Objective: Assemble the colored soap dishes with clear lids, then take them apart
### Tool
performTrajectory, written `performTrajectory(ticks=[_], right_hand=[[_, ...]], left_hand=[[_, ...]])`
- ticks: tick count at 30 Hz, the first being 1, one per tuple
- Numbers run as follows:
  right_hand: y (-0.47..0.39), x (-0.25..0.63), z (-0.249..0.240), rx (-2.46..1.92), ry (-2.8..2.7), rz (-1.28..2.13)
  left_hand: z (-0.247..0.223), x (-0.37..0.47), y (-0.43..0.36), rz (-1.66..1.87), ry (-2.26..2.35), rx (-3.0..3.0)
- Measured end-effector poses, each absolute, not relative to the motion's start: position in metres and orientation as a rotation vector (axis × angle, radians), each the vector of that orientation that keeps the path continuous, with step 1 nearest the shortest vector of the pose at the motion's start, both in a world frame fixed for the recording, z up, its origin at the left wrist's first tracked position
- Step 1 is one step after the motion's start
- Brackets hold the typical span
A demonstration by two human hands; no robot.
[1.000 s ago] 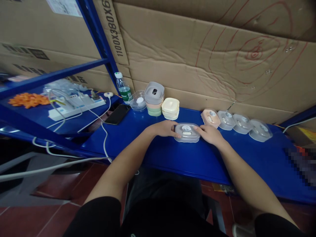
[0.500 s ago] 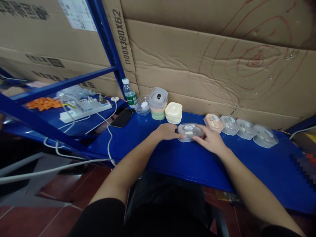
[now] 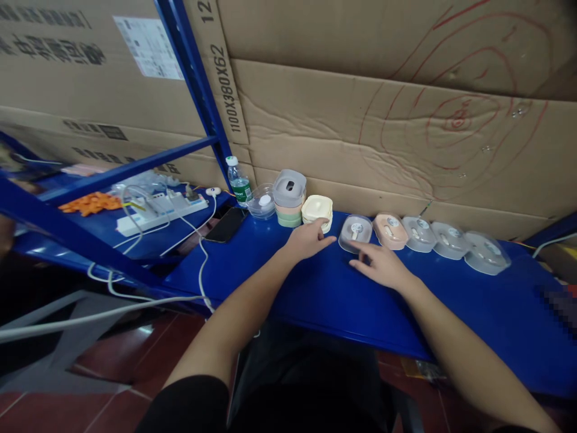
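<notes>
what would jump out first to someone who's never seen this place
Probably the red rings drawn on the cardboard behind, upper right. Next, the vivid blue tabletop, with five clear-covered containers in a row along its back, one peach among grey, and the right hand in front of the row's left end. The bright orange pieces at far left would likely catch the eye too.

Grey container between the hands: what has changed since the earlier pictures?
The grey container has moved back and been turned, and now sits left of the peach container. The left hand has let go and moved to the cream stack. The right hand has loosened its hold; contact is unclear. The peach container and bottle stayed put.
</notes>
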State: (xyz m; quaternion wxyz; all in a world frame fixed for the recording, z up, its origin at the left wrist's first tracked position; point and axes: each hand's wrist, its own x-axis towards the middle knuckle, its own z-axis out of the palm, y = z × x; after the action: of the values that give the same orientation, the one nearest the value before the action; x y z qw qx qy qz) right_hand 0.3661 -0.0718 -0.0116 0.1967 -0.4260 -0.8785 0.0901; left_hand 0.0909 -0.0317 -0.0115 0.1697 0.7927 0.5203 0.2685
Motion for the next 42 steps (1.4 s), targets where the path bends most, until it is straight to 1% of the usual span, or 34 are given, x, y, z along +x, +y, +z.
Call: performTrajectory(ticks=[2,4,8,10,15,17,20,22,26,29,33,39,41,42], right_hand=[[-0.073,0.362,-0.017,-1.157,-2.541,0.355],[-0.069,0.364,-0.021,-1.243,-2.573,0.387],[-0.063,0.374,-0.021,-1.560,-2.575,0.307],[-0.063,0.376,-0.019,-1.632,-2.593,0.279],[-0.067,0.375,-0.020,-1.552,-2.646,0.262],[-0.067,0.374,-0.021,-1.527,-2.649,0.265],[-0.066,0.374,-0.021,-1.548,-2.589,0.288],[-0.065,0.373,-0.019,-1.561,-2.469,0.307],[-0.065,0.372,-0.013,-1.572,-2.127,0.275],[-0.067,0.373,-0.008,-1.545,-2.022,0.200],[-0.069,0.373,-0.005,-1.543,-2.104,0.162],[-0.062,0.371,-0.008,-1.815,-2.386,0.345],[-0.060,0.372,-0.010,-1.902,-2.475,0.358],[-0.059,0.372,-0.011,-1.924,-2.493,0.353]], left_hand=[[-0.012,0.088,-0.028,0.872,1.575,2.192],[-0.013,0.085,-0.024,0.905,1.657,2.146],[-0.017,0.079,-0.016,0.891,1.745,2.138],[-0.020,0.078,-0.013,0.925,1.781,2.146],[-0.025,0.075,-0.007,1.114,1.867,2.093],[-0.025,0.074,-0.007,1.262,1.834,2.091],[-0.023,0.075,-0.012,1.478,1.661,2.126],[-0.020,0.076,-0.017,1.520,1.494,2.181],[-0.014,0.079,-0.024,1.404,1.247,2.358],[-0.013,0.081,-0.027,1.266,1.193,2.445],[-0.011,0.082,-0.028,1.025,1.283,2.424],[-0.008,0.081,-0.027,0.593,1.367,2.447],[-0.008,0.079,-0.025,0.659,1.387,2.460],[-0.007,0.077,-0.023,0.785,1.421,2.462]])
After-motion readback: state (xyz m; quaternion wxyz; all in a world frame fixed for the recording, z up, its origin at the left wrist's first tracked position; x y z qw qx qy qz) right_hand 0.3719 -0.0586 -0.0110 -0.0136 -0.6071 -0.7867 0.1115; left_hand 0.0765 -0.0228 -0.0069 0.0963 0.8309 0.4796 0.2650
